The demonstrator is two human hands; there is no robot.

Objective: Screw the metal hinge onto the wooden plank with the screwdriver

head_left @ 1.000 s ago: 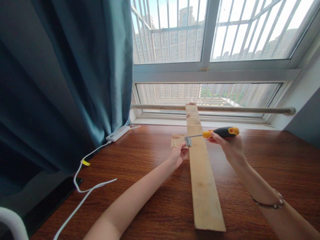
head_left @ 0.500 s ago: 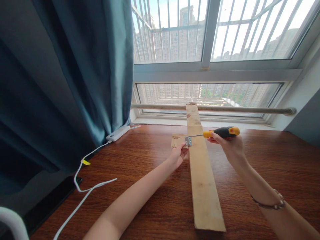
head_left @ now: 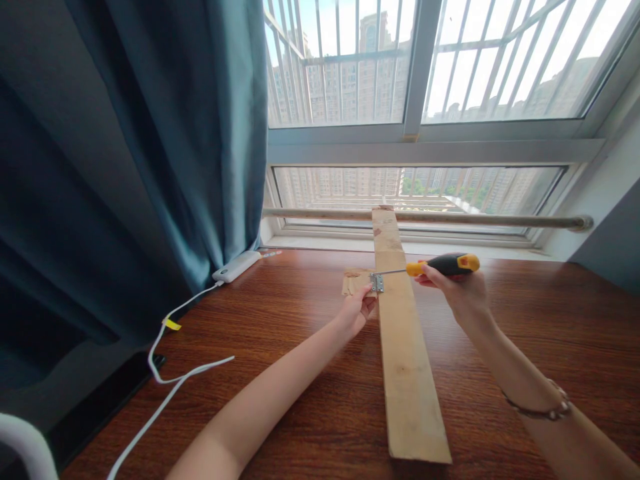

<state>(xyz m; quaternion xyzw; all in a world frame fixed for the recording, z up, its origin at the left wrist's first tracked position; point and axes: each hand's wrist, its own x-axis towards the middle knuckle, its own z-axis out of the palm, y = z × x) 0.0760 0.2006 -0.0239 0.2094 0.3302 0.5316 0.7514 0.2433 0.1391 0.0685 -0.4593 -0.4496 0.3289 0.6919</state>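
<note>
A long pale wooden plank lies lengthwise on the dark wooden table, its far end resting on the sill rail. A small wooden block stands against its left edge. A small metal bracket joins the two. My left hand pinches the bracket and the block's near corner. My right hand is closed round the yellow and black handle of a screwdriver. Its shaft runs level to the left, and its tip touches the bracket.
A dark teal curtain hangs at the left. A white power bank with a white cable lies near it. A black phone is at the table's left edge. A metal rail crosses the barred window.
</note>
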